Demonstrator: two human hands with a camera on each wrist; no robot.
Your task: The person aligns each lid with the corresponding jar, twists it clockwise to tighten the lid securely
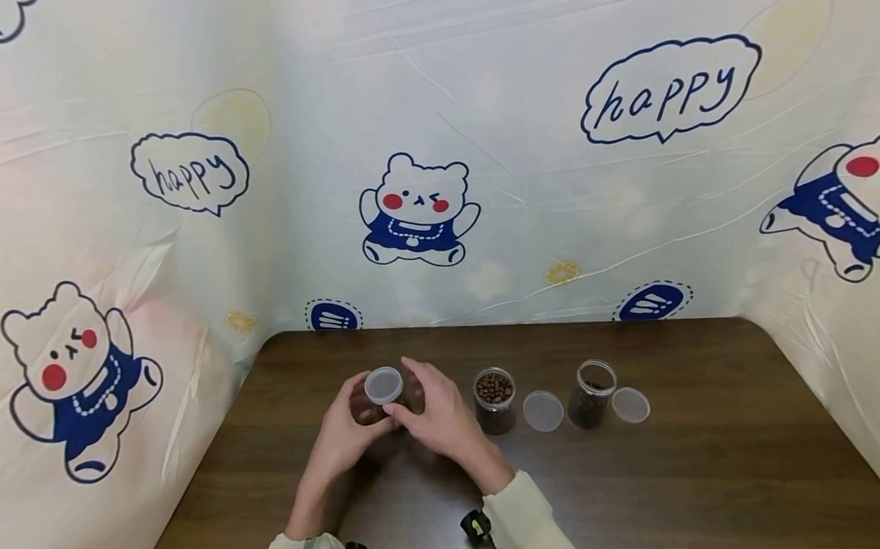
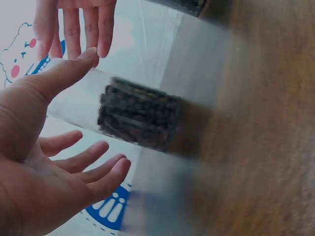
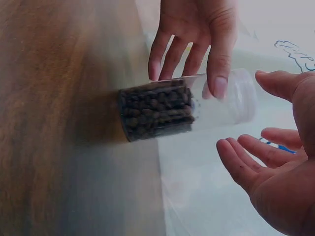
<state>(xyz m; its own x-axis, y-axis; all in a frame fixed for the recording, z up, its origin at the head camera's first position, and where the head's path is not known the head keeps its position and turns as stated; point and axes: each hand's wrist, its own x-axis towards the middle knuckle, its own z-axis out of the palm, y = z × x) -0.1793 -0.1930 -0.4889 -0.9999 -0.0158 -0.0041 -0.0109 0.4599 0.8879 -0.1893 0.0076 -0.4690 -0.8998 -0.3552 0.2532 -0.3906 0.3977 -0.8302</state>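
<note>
A clear jar (image 3: 156, 109), partly filled with dark beans, stands upright on the table with a translucent white lid (image 1: 383, 385) on its mouth. My left hand (image 1: 345, 430) curves around its left side, thumb in front and fingers behind. In the left wrist view the left hand (image 2: 54, 142) has loosely spread fingers; firm contact cannot be made out. From the other side my right hand (image 1: 441, 410) surrounds the lid area, its thumb close to the rim. The right wrist view shows the right hand (image 3: 280, 172) with spread fingers standing apart from the jar.
To the right stands an uncovered jar of brown coffee beans (image 1: 493, 400), with a loose lid (image 1: 543, 411) beside it. Farther right are another uncovered jar (image 1: 592, 396) with dark contents and its neighbouring lid (image 1: 631, 405). A patterned cloth (image 1: 515, 253) rises behind the wooden table (image 1: 735, 451).
</note>
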